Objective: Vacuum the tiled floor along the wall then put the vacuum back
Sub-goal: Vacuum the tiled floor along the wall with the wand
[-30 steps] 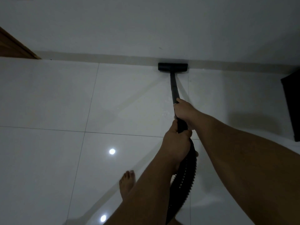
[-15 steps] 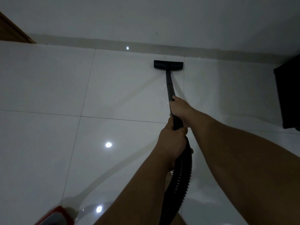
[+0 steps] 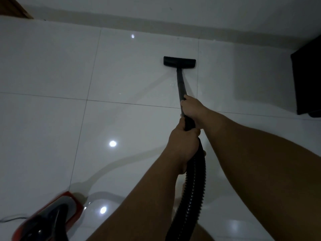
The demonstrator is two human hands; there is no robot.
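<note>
Standing at lower left, the red vacuum (image 3: 50,221) rests on the floor (image 3: 43,127). Left hand (image 3: 184,145) grips the hose (image 3: 191,188) end; right hand (image 3: 192,108) grips the wand (image 3: 180,84), which points toward the wall (image 3: 208,11), its nozzle (image 3: 179,62) crosswise, short of the skirting.

Views: one only, head-worn, wide-angle; nothing shared with a second view.
Position: above the tiled floor (image 3: 52,70), at standing head height.
Facing: forward and steeply down, toward the wall (image 3: 208,13) across the top edge.
Near field: both forearms fill the lower right; left hand (image 3: 182,145) and right hand (image 3: 192,108) close below the lens.
Far field: floor head (image 3: 179,62) mid-frame, short of the wall.
Edges: red canister (image 3: 57,216) cut off at bottom left; dark cabinet (image 3: 307,80) cut off at right.
Distortion: tile joints bowed by the wide lens.
</note>
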